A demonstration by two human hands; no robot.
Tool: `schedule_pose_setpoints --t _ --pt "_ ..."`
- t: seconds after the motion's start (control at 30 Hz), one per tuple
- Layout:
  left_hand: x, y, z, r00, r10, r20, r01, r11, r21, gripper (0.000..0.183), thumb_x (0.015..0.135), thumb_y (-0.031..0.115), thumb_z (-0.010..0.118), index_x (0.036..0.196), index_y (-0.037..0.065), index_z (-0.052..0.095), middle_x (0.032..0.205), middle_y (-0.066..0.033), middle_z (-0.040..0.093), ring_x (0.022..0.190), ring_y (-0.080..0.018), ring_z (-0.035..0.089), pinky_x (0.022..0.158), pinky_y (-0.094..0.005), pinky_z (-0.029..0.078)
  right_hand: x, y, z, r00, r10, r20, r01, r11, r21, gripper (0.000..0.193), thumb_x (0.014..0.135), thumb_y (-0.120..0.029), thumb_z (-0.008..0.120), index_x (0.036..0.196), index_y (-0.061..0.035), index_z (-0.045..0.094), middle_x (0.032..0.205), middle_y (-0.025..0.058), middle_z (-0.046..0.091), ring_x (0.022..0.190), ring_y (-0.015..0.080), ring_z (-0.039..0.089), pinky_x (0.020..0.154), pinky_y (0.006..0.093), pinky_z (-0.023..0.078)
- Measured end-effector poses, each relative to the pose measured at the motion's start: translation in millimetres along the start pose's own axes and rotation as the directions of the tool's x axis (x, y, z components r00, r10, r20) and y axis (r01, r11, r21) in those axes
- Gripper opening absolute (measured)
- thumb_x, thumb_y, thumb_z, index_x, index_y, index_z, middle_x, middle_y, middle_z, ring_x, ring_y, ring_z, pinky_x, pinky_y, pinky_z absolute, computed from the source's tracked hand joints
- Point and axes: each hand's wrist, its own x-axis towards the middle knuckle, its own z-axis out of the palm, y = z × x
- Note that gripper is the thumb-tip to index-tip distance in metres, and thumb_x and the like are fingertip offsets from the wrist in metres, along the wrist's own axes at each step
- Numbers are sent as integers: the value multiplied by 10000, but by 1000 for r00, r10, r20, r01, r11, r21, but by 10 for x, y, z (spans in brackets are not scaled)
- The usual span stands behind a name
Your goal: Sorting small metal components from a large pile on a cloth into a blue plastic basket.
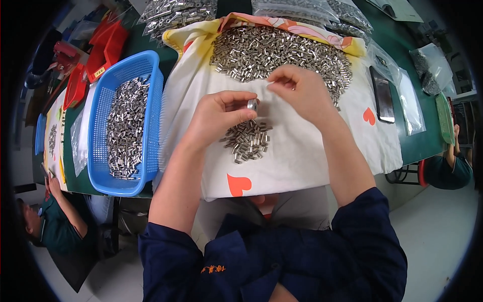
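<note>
Lying in blue basket [154,108], seemingly metal cylinders [125,132]

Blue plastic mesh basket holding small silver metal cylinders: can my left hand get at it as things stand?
Probably yes: the basket is open-topped, with only white cloth between it and your left hand, though that hand holds a small round silver metal piece.

Bright, even light; glints on metal pieces [247,142]; edges bent, corners black

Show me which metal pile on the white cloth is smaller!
The near pile, by the left hand: it has far fewer pieces than the wide far pile.
</note>
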Motion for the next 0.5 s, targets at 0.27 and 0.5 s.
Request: schedule_pose_setpoints --t 0.27,0.5 --pt "8 -2 27 999 -21 36 20 999 30 300 748 5 634 1040 -20 572 882 -41 612 790 -83 581 708 -199 471 -19 206 30 998 57 30 -29 818 -574 85 708 -102 593 755 -33 603 720 112 599 673 281 569 633 361 448" --pt "22 -3 -16 1000 12 0 -12 1000 -24 306 745 6 634 1042 -24 567 877 -52 611 783 -88 577 713 -207 468 -22 165 82 980 -193 -46 144 848 -509 75 707 -109 583 743 -48 609 704 98 589 692 265 566 650 357 449"
